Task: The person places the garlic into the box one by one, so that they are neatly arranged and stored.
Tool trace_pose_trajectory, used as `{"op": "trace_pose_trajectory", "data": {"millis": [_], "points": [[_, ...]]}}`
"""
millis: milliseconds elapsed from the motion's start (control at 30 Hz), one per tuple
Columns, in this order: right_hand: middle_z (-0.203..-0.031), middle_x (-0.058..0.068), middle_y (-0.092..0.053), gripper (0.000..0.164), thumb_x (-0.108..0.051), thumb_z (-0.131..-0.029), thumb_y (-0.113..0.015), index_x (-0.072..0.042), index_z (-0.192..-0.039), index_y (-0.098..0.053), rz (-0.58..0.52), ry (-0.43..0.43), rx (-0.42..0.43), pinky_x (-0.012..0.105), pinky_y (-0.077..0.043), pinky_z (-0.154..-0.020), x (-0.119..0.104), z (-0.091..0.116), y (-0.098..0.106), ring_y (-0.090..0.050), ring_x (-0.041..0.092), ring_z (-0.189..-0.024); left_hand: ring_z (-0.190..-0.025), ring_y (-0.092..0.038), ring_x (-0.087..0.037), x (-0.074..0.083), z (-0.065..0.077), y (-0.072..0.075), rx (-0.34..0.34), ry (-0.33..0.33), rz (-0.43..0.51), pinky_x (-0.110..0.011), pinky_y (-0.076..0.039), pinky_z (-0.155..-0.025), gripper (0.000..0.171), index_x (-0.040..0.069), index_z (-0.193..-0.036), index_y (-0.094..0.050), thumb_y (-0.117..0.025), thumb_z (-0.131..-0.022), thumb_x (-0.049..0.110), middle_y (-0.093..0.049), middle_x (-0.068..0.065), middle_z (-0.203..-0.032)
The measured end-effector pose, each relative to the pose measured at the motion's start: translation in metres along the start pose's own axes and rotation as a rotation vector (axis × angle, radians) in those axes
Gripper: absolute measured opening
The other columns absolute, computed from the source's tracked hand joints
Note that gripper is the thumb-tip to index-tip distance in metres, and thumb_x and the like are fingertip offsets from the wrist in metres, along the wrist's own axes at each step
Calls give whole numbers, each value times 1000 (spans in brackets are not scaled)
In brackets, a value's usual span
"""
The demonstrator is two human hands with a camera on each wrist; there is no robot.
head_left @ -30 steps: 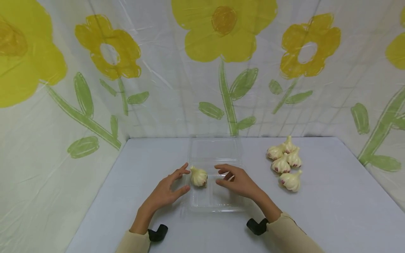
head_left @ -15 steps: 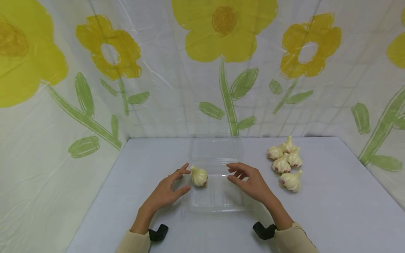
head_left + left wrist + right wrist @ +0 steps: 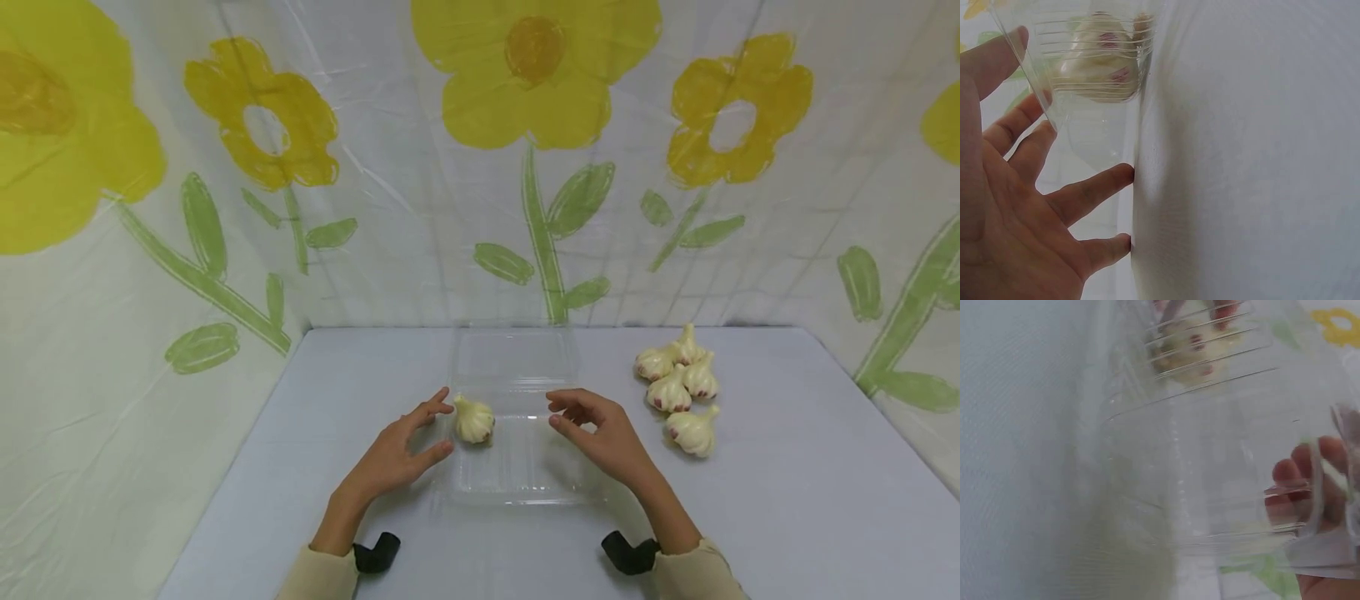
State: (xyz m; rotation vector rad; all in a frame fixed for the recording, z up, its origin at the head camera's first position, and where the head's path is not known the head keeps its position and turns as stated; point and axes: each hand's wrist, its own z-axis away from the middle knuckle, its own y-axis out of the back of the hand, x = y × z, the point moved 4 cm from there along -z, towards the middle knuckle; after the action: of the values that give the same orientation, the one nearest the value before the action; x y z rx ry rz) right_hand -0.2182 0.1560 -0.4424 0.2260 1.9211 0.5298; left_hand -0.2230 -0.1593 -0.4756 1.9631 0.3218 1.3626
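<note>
Fingers spread on the left hand point(image 3: 393, 450) and loosely bent on the right hand point(image 3: 603, 433) flank a clear container point(image 3: 517, 479) holding one garlic bulb point(image 3: 474, 421). Flower-printed sheeting point(image 3: 420, 258) rises behind the pale counter point(image 3: 795, 467), where five more bulbs point(image 3: 669, 392) lie.

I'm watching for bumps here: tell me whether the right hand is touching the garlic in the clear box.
Apart. The head view shows it: the right hand is off to the right of that garlic, bare box showing between them.
</note>
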Motion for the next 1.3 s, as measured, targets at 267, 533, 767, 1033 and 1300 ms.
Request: {"op": "trace_pose_trajectory", "data": {"millis": [267, 533, 767, 1033, 1300], "points": [[-110, 7, -75, 26, -19, -96, -72, -19, -123, -71, 24, 4, 45, 24, -57, -82, -2, -1, 18, -66, 7, -91, -135, -58, -34, 1, 1, 3, -4, -3, -4, -75, -22, -117, 52, 23, -143, -54, -68, -97, 43, -32, 11, -166], [-113, 7, -75, 29, -17, -95, -74, -13, -123, -72, 165, 2, 217, 24, -54, -81, -1, 2, 55, -62, -2, -93, -135, -58, -34, 1, 0, 3, -1, -4, 9, -75, -23, -116, 50, 25, -142, -55, -69, -97, 42, -33, 11, -166], [-117, 8, -74, 32, -17, -93, -76, -11, -124, -71, 290, -38, 332, 23, -48, -80, 8, 12, 93, -62, 6, -96, -134, -58, -34, 1, 0, 2, 0, -10, 4, -75, -24, -116, 50, 25, -142, -55, -69, -97, 42, -33, 11, -166], [-123, 11, -68, 39, -22, -94, -75, -10, -130, -68, 362, -106, 333, 21, -41, -81, 22, 27, 124, -48, -7, -104, -134, -59, -33, 1, -1, 0, -8, 1, -4, -72, -26, -117, 50, 26, -142, -55, -69, -97, 42, -33, 12, -166], [-135, 13, -63, 46, -32, -96, -72, -12, -137, -64, 349, -206, 313, 32, -38, -88, 41, 40, 145, -44, -13, -108, -135, -58, -33, 2, -1, 0, -8, 4, -3, -74, -24, -117, 52, 25, -143, -54, -69, -96, 42, -32, 11, -166]]}}
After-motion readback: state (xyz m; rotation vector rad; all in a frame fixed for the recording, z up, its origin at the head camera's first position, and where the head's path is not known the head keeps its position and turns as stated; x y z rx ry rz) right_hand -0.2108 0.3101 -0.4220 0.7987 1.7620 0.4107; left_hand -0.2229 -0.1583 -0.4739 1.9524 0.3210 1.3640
